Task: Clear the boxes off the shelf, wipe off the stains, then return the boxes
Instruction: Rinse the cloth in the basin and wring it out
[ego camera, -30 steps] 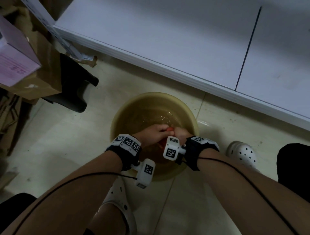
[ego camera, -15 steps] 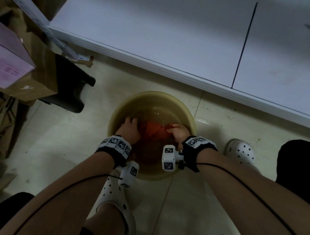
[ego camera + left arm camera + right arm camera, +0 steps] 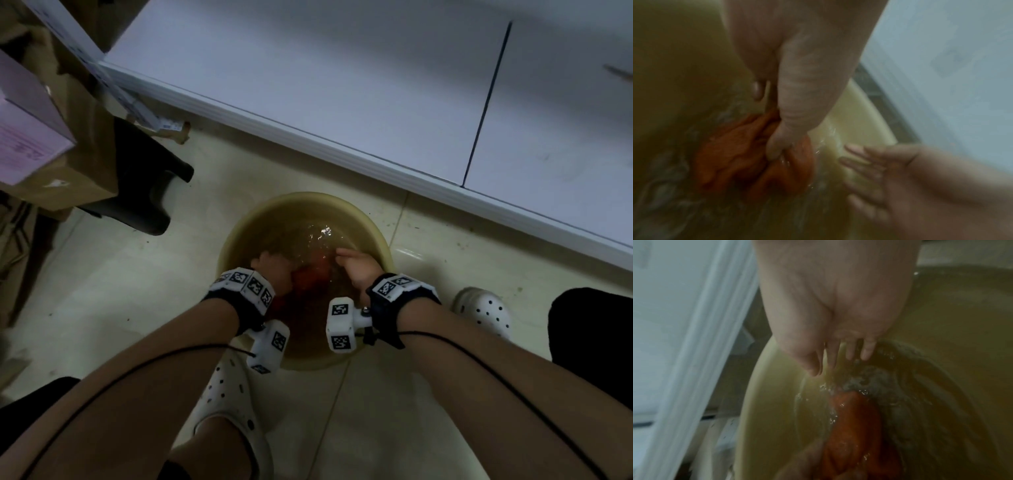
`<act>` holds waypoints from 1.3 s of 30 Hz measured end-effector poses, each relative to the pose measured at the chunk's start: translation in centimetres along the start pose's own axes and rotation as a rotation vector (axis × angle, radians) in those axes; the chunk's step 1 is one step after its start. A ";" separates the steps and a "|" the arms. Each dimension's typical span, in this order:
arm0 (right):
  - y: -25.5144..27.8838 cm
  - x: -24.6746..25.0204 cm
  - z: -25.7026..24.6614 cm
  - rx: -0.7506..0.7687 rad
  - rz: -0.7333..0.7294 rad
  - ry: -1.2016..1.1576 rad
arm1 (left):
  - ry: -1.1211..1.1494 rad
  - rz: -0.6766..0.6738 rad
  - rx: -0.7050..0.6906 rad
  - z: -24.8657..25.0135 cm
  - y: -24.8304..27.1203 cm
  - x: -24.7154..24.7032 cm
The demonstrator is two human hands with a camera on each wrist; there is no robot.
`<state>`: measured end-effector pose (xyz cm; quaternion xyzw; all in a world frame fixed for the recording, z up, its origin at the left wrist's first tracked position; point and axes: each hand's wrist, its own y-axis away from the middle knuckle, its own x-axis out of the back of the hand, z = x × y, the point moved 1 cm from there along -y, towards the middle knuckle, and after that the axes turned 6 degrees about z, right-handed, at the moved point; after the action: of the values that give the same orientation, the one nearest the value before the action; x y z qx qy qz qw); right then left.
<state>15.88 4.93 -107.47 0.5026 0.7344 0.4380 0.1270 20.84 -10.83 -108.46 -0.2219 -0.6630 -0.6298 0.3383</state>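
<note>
A yellow basin (image 3: pixel 239 226) of murky water stands on the floor in front of the white shelf (image 3: pixel 342 85). An orange cloth (image 3: pixel 311 274) lies bunched under the water. My left hand (image 3: pixel 270 270) is in the basin; in the left wrist view its thumb and fingers (image 3: pixel 777 142) pinch a fold of the orange cloth (image 3: pixel 731 155). My right hand (image 3: pixel 356 265) is beside it, fingers straight, holding nothing. In the right wrist view the right hand's fingertips (image 3: pixel 838 353) dip into the water just above the cloth (image 3: pixel 851 423).
The shelf surface near me carries no boxes. A pink box (image 3: pixel 24 137) sits on a cardboard box (image 3: pixel 68 192) at the left, above a black object (image 3: pixel 144 192). My white clogs (image 3: pixel 483 311) (image 3: pixel 229 404) flank the basin on pale floor tiles.
A second ago both hands squeezed the cloth together above the water. They then spread apart in the basin. Now the right hand has let go and the left alone holds the cloth.
</note>
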 end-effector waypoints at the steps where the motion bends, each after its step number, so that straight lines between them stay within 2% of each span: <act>1: 0.4 0.0 -0.3 0.012 -0.012 -0.013 | 0.074 -0.022 -0.032 -0.3 0.5 0.9; 3: 1.5 0.2 -1.2 0.046 -0.048 0.003 | 0.268 -0.084 -0.090 -0.7 1.8 2.7; 7: 3.5 -0.1 -2.5 0.094 -0.139 0.032 | 0.951 -0.270 -0.055 -0.9 5.2 6.0; 10: 4.1 -0.6 -2.4 0.059 -0.128 -0.004 | 1.293 -0.323 -0.098 -0.7 7.6 7.7; 14: 4.7 -0.7 -2.5 0.070 -0.119 -0.048 | 1.500 -0.241 -0.126 -0.8 9.9 8.9; 18: 9.5 0.0 -4.9 0.033 -0.152 -0.226 | 1.646 -0.025 -0.038 -0.5 12.1 9.8; 21: 11.8 0.1 -6.1 0.004 -0.250 -0.395 | 1.566 0.195 0.019 -0.5 13.3 10.3; 25: 13.8 -0.1 -7.4 -0.011 -0.425 -0.470 | 0.994 0.544 -0.028 -0.3 15.4 11.7; 27: 14.5 0.1 -7.9 -0.017 -0.470 -0.509 | 0.757 0.606 -0.098 -0.1 16.4 12.2; 29: 15.7 0.4 -8.4 -0.018 -0.511 -0.526 | 0.612 0.588 -0.169 0.1 17.4 12.4; 34: 18.6 0.9 -8.9 -0.029 -0.462 -0.539 | 0.617 0.516 -0.235 -0.5 19.8 13.0; 38: 19.3 1.1 -9.6 -0.021 -0.414 -0.444 | 0.908 0.617 -0.136 -1.3 20.0 12.9; 39: 19.5 1.1 -9.7 -0.030 -0.395 -0.418 | 0.901 0.653 -0.141 -1.3 20.0 12.8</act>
<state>21.48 3.01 -86.50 0.4273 0.7695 0.3023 0.3658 26.88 -11.59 -85.48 -0.1469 -0.3061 -0.5676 0.7500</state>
